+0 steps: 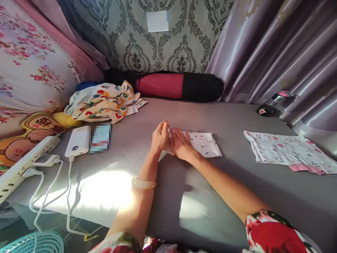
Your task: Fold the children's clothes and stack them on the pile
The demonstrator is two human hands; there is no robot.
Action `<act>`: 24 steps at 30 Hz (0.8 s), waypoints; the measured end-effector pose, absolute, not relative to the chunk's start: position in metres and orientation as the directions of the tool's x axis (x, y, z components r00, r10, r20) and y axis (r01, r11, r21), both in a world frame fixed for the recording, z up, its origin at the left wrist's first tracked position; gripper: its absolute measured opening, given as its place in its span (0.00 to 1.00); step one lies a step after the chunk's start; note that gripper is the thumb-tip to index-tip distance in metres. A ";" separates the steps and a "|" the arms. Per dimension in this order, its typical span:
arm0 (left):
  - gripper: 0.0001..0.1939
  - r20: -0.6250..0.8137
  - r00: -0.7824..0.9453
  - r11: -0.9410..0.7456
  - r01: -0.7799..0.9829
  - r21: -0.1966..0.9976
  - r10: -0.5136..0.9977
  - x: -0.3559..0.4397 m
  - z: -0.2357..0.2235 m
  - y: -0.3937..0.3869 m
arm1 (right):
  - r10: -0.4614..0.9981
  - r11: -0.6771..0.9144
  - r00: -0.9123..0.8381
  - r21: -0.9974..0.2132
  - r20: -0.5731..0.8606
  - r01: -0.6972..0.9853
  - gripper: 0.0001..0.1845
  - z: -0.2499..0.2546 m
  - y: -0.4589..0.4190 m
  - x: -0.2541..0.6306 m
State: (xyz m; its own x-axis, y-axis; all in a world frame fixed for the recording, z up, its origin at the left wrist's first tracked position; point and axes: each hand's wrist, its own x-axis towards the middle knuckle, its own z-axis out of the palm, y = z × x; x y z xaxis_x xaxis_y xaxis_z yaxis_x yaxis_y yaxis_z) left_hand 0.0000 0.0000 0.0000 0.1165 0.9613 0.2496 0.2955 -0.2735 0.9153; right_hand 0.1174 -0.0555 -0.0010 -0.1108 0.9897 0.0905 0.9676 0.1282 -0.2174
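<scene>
- Folded printed cloth (206, 144): one piece, white with small dark and red motifs; lies flat near the middle of the grey-covered surface (231, 119), its left part under and between the hands.
- Right hand (181, 143): palm down, fingers somewhat spread, resting across the cloth's nine o'clock part.
- Left hand (158, 137): on edge at the cloth's nine o'clock end, fingers straight and close together; whether it also nips any fabric cannot be told. Pale bangle (143, 183) on the wrist.
- Handling, as judged: light, soft, limp; not fragile. Likely to crease or slide if pushed from one side only. Slipperiness uncertain; the weave looks matt.
- Hold, as judged: best taken by the layered edge at three o'clock, all plies together, with a flat palm steadying nine o'clock. Lifting by one corner would probably let the layers drop open.
- Folded garment (284, 149): at three o'clock from the cloth, well apart; white print, pink trim; similar softness expected.
- Lidded bottle (273, 104): two o'clock, beyond that garment.
- Crumpled clothes (102, 103): ten o'clock, loosely heaped.
- Long red-and-black bag (160, 85): between eleven and twelve o'clock, against the wall.
- White power bank (77, 140): nine o'clock, cable attached.
</scene>
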 end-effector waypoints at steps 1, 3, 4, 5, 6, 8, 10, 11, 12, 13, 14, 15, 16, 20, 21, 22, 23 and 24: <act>0.21 0.261 0.159 -0.302 0.368 0.879 0.952 0.003 -0.003 0.000 | 0.991 0.102 -0.083 -0.202 0.101 0.974 0.30 -0.002 -0.059 0.124; 0.20 0.269 0.261 -0.370 0.516 0.773 0.927 0.007 -0.010 -0.001 | 0.994 0.051 -0.033 -0.172 0.107 0.984 0.30 -0.004 -0.064 0.137; 0.20 0.265 0.315 -0.406 0.581 0.706 0.911 0.009 -0.013 -0.002 | 0.995 0.033 -0.016 -0.159 0.103 0.987 0.30 -0.006 -0.065 0.141; 0.21 0.259 0.367 -0.444 0.633 0.634 0.893 0.011 -0.017 -0.003 | 0.995 0.019 -0.004 -0.152 0.096 0.988 0.30 -0.007 -0.067 0.144; 0.22 0.252 0.415 -0.481 0.671 0.564 0.874 0.012 -0.019 -0.004 | 0.996 0.010 0.004 -0.149 0.088 0.989 0.30 -0.008 -0.068 0.146; 0.23 0.241 0.486 -0.541 0.711 0.450 0.840 0.012 -0.023 -0.006 | 0.997 0.000 0.012 -0.153 0.079 0.988 0.31 -0.010 -0.068 0.148; 0.24 0.230 0.523 -0.571 0.728 0.381 0.821 0.012 -0.024 -0.008 | 0.996 -0.004 0.019 -0.160 0.089 0.987 0.31 -0.012 -0.068 0.147; 0.23 0.223 0.530 -0.575 0.735 0.361 0.818 0.012 -0.024 -0.008 | 0.995 -0.005 0.020 -0.163 0.095 0.987 0.31 -0.012 -0.068 0.146; 0.23 0.217 0.534 -0.576 0.740 0.347 0.817 0.012 -0.024 -0.009 | 0.995 -0.005 0.022 -0.166 0.100 0.986 0.31 -0.013 -0.068 0.145; 0.23 0.213 0.537 -0.577 0.744 0.336 0.817 0.012 -0.023 -0.010 | 0.994 -0.004 0.022 -0.170 0.103 0.985 0.31 -0.013 -0.068 0.145; 0.23 0.211 0.537 -0.577 0.748 0.329 0.817 0.012 -0.022 -0.011 | 0.994 -0.004 0.023 -0.172 0.105 0.985 0.31 -0.013 -0.068 0.145; 0.23 0.210 0.538 -0.577 0.750 0.324 0.817 0.012 -0.021 -0.011 | 0.994 -0.004 0.023 -0.174 0.103 0.985 0.31 -0.013 -0.068 0.145; 0.23 0.211 0.537 -0.577 0.751 0.321 0.817 0.013 -0.020 -0.013 | 0.995 -0.006 0.023 -0.175 0.098 0.984 0.31 -0.012 -0.068 0.146; 0.23 0.216 0.547 -0.588 0.743 0.320 0.809 0.016 -0.018 -0.018 | 0.999 0.008 0.000 -0.198 0.041 0.980 0.31 -0.008 -0.069 0.151; 0.22 0.219 0.556 -0.597 0.736 0.319 0.802 0.017 -0.018 -0.020 | 1.000 0.010 -0.005 -0.207 0.026 0.978 0.32 -0.008 -0.070 0.154; 0.22 0.224 0.567 -0.609 0.727 0.317 0.793 0.018 -0.018 -0.021 | 1.000 0.008 -0.005 -0.213 0.017 0.977 0.32 -0.008 -0.071 0.157; 0.22 0.228 0.578 -0.621 0.718 0.314 0.783 0.020 -0.018 -0.023 | 1.000 0.001 0.002 -0.214 0.016 0.977 0.32 -0.008 -0.072 0.161; 0.21 0.232 0.590 -0.634 0.708 0.311 0.773 0.021 -0.018 -0.024 | 1.000 -0.009 0.014 -0.210 0.023 0.978 0.32 -0.009 -0.073 0.164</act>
State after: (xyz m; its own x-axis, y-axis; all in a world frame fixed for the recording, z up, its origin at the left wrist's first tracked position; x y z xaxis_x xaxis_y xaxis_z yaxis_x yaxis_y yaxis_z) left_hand 0.0212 -0.0243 -0.0180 0.5899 0.7733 0.2324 0.7083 -0.6338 0.3109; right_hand 0.1645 -0.0735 -0.0088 0.0145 0.9996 0.0232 0.9777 -0.0093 -0.2097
